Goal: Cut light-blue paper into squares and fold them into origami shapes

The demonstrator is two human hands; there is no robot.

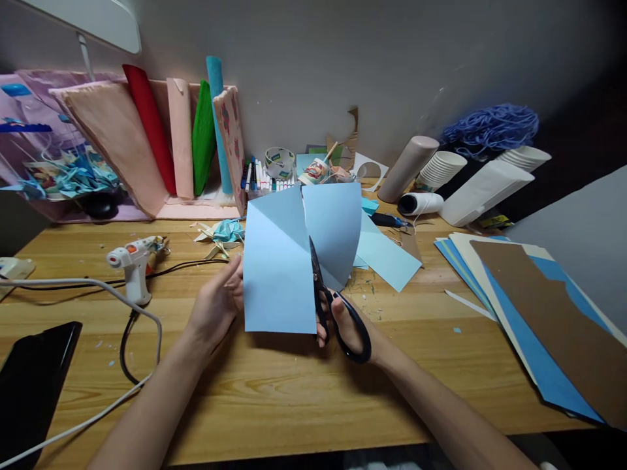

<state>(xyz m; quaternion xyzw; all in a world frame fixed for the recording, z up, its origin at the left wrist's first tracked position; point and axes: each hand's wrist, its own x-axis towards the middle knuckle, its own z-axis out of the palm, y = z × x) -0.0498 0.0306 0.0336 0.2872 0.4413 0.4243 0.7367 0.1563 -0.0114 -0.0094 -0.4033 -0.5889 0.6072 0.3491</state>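
Note:
A light blue sheet of paper [279, 274] stands raised above the table in front of me, cut upward from its lower edge almost to the top. My left hand [215, 300] grips its left edge, thumb in front and the other fingers hidden behind. In my right hand [345, 323] are black-handled scissors [318, 281], my thumb through one loop. Their blades point up along the cut, between the left part and the right part of the sheet, which bends away to the back.
On the left are a white glue gun [134, 261], cables and a black tablet-like slab [34, 385]. Crumpled blue paper scraps [228, 230] lie behind my left hand. At right rests a stack of blue, cream and brown sheets [548, 294]. Paper cups [441, 171] and blue yarn [494, 127] stand behind.

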